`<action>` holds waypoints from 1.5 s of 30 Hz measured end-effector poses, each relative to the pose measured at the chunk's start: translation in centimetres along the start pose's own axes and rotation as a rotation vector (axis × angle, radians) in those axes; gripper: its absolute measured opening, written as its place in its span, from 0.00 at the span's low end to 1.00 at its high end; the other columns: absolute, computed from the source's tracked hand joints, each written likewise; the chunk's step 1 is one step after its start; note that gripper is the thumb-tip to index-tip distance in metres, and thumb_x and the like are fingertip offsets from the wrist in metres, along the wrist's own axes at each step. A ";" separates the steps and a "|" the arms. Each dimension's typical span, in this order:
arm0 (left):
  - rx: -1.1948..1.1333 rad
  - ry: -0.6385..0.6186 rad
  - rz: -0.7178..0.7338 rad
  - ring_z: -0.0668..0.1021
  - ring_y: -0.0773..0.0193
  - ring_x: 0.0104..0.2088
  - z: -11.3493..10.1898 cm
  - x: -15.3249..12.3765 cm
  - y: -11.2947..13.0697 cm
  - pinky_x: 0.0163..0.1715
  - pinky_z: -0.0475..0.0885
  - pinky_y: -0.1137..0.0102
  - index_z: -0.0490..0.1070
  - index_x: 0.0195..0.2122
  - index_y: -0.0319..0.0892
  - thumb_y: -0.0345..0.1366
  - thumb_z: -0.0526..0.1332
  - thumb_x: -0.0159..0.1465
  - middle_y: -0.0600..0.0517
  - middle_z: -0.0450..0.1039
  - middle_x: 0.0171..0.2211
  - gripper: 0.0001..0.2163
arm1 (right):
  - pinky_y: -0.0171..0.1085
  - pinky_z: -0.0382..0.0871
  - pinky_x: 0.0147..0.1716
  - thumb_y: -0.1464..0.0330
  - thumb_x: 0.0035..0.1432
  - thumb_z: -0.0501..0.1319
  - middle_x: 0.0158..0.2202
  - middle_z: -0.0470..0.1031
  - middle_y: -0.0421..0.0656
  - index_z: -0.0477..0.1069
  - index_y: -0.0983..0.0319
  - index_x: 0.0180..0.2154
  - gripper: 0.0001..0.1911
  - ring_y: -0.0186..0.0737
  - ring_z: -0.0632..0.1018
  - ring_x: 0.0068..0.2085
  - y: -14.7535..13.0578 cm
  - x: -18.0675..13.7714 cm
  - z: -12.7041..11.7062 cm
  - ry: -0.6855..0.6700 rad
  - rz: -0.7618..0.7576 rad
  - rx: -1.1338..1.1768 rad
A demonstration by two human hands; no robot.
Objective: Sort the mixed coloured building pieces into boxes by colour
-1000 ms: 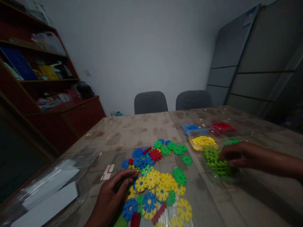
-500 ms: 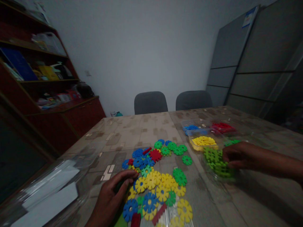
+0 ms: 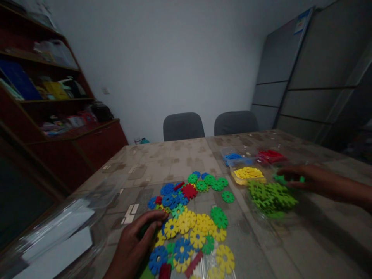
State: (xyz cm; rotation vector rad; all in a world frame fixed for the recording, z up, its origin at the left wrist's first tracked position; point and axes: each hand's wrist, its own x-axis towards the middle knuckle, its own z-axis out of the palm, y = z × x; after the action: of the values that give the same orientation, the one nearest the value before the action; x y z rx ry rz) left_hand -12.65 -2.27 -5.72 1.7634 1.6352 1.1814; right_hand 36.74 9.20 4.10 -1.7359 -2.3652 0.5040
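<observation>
Left hand (image 3: 132,248) rests near the table's (image 3: 180,155) near edge, fingers curled over a green piece; how firmly it grips cannot be told. Right hand (image 3: 293,176) near the right edge pinches a green piece (image 3: 279,178) above the green pile (image 3: 271,197). The pieces look light, stiff and thin, likely best pinched at the rim. Four sorted heaps: blue (image 3: 233,157), red (image 3: 271,155), yellow (image 3: 247,173), green. Two chairs (image 3: 183,126). Loose discs (image 3: 192,221) too many to count.

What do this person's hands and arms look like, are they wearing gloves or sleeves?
Both are bare. The left hand has no glove, ring or watch that shows, and its wrist is uncovered. The right hand is bare too, and its forearm runs to the picture's edge with no sleeve. The dim light hides finer details.
</observation>
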 end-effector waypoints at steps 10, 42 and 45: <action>-0.019 0.002 0.028 0.84 0.56 0.40 0.1 0.0 0.0 0.40 0.79 0.69 0.80 0.40 0.47 0.44 0.60 0.65 0.49 0.83 0.40 0.11 | 0.49 0.67 0.53 0.68 0.41 0.64 0.53 0.75 0.54 0.75 0.58 0.52 0.31 0.61 0.75 0.54 0.7 0.3 3.2 0.029 -0.083 -0.110; -0.005 0.000 0.051 0.84 0.55 0.39 -0.1 0.0 0.1 0.39 0.80 0.70 0.81 0.39 0.48 0.45 0.59 0.65 0.50 0.83 0.39 0.12 | 0.52 0.67 0.44 0.65 0.50 0.64 0.45 0.76 0.52 0.71 0.61 0.42 0.15 0.56 0.75 0.45 -5.3 1.5 4.9 0.073 -0.194 -0.261; 0.001 0.001 0.042 0.84 0.55 0.39 -0.1 0.0 -0.1 0.39 0.79 0.70 0.81 0.39 0.48 0.45 0.59 0.65 0.50 0.83 0.40 0.12 | 0.51 0.69 0.46 0.64 0.50 0.65 0.46 0.76 0.51 0.72 0.61 0.45 0.18 0.56 0.76 0.47 -4.7 1.2 4.1 0.032 -0.201 -0.175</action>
State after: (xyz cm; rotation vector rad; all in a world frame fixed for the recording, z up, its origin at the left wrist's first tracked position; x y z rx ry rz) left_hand -12.74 -2.31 -5.72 1.8058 1.6068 1.2003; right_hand 30.88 8.35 1.96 -1.5329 -2.5918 0.2441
